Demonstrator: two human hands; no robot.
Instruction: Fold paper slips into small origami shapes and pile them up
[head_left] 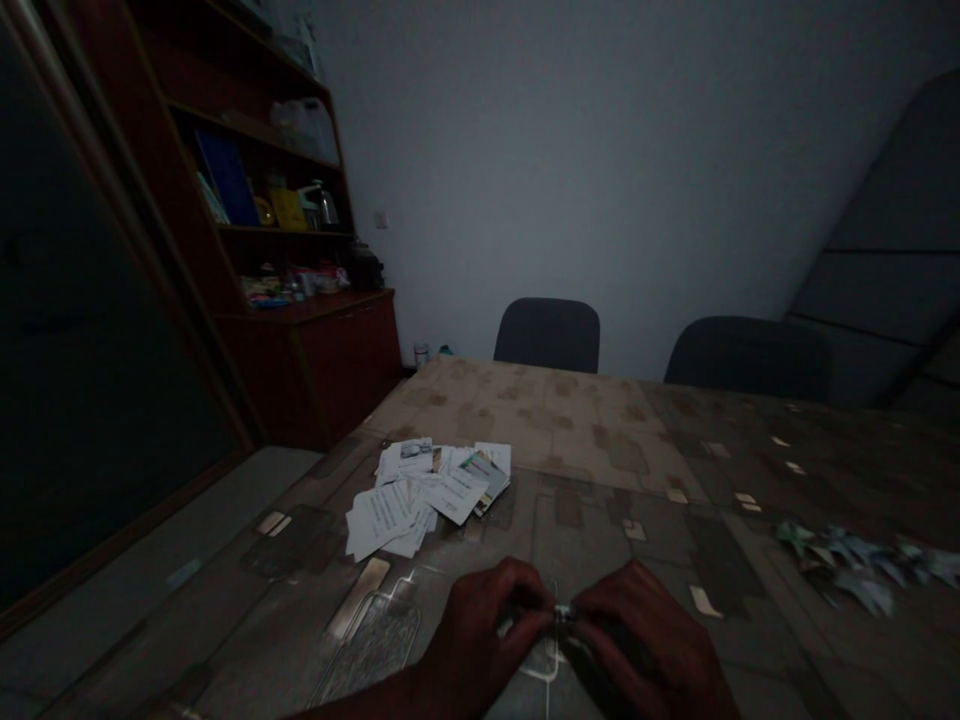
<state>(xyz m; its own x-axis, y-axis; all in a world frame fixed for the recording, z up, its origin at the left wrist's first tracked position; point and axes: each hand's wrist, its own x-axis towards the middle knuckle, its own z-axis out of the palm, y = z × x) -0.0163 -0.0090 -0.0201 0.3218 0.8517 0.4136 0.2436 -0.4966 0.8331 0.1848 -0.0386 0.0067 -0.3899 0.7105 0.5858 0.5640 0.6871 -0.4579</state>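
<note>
Low in the middle of the view, both my hands meet over the patterned tablecloth. The thumb and fingertips of my left hand pinch one end of a small folded piece of paper. At its other end my right hand pinches it as well. Only a narrow, pale bit shows between the fingers; the rest is hidden. Beyond my left hand lies a loose, overlapping pile of printed paper cards. Over to the right sits a heap of crumpled or folded paper pieces, touched by neither hand.
The table has a brown patterned cover. Two dark chairs, one near the middle and one at right, stand behind its far edge. A red-brown cabinet with loaded shelves is at left. The room is dim.
</note>
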